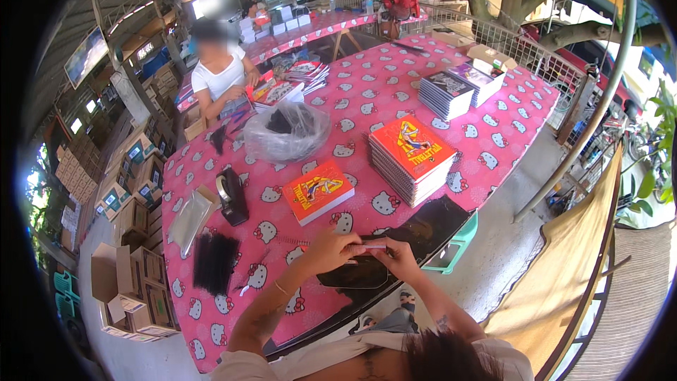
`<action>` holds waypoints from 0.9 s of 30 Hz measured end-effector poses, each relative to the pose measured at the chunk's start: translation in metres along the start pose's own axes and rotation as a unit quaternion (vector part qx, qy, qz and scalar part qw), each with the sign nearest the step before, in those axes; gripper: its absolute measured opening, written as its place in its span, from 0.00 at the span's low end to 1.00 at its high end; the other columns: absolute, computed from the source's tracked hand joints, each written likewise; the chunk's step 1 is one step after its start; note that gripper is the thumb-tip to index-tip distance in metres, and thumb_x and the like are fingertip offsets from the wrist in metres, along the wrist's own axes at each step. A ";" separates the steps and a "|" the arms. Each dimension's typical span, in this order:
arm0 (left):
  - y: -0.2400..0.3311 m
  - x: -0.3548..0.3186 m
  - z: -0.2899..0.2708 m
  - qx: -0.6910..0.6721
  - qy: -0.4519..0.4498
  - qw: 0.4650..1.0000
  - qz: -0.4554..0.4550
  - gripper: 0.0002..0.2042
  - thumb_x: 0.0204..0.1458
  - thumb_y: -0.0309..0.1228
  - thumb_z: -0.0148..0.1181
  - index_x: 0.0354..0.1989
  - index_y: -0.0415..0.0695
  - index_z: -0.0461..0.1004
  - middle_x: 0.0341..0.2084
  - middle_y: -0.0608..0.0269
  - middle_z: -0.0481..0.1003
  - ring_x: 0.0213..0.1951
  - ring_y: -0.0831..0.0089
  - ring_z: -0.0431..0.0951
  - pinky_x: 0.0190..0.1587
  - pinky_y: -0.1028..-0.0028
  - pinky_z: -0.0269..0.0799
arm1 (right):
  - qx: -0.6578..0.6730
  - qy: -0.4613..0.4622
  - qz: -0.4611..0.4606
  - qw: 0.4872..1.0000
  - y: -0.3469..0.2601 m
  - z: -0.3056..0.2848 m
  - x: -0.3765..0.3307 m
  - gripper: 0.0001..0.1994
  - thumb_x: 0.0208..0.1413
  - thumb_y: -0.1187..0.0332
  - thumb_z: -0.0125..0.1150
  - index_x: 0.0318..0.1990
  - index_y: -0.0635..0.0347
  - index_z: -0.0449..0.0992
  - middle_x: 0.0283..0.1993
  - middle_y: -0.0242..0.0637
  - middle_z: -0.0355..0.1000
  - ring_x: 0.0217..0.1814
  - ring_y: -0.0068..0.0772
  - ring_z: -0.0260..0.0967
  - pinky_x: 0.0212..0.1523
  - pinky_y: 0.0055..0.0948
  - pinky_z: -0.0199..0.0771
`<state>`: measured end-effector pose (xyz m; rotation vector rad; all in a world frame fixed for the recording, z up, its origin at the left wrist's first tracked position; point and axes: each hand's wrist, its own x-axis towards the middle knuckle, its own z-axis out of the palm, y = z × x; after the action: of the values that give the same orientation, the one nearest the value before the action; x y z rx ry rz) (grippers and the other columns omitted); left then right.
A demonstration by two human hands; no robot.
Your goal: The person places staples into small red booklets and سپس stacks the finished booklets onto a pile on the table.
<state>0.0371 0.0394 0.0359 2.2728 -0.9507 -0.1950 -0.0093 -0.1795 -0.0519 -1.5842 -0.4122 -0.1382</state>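
**Both hands pinch a thin strip at the counter's near edge**

We see a thin pale strip [372, 245] pinched between both hands just above the pink patterned counter [367, 92]. The left hand [328, 252] has its grip closed on one end, the right hand [396, 255] on the other, likely to keep it taut. A dark flat piece [356, 275] lies beneath. Nearby sit an orange notebook [318, 191], a notebook stack [412, 159] and a tape dispenser [231, 196]; open cloth remains between them.
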 end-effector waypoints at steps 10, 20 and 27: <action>-0.005 0.000 0.016 0.111 0.082 0.989 0.046 0.14 0.61 0.46 0.59 0.36 0.47 0.81 0.23 0.61 0.79 0.30 0.58 0.79 0.60 0.56 0.64 | -0.039 0.004 -0.016 0.999 -0.008 0.000 0.002 0.12 0.62 0.76 0.62 0.52 0.61 0.80 0.44 0.36 0.82 0.36 0.20 0.73 0.36 0.24 0.73; 0.020 -0.014 0.062 0.348 0.167 0.922 0.040 0.35 0.63 0.55 0.49 0.65 0.34 0.65 0.67 0.42 0.64 0.69 0.49 0.63 0.70 0.40 0.48 | -0.041 0.000 0.044 0.998 -0.006 -0.007 -0.002 0.14 0.65 0.77 0.58 0.57 0.65 0.75 0.47 0.39 0.80 0.49 0.21 0.74 0.51 0.26 0.74; 0.016 -0.001 0.078 0.383 0.190 0.904 -0.018 0.42 0.63 0.58 0.47 0.71 0.29 0.55 0.72 0.35 0.55 0.74 0.42 0.52 0.72 0.39 0.41 | -0.027 -0.010 0.073 0.997 -0.002 -0.008 -0.005 0.21 0.65 0.79 0.58 0.65 0.64 0.65 0.49 0.39 0.80 0.49 0.21 0.76 0.52 0.24 0.75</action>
<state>-0.0018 -0.0085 -0.0140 2.8673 -0.8572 0.7106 -0.0133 -0.1887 -0.0509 -1.6645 -0.3102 -0.0221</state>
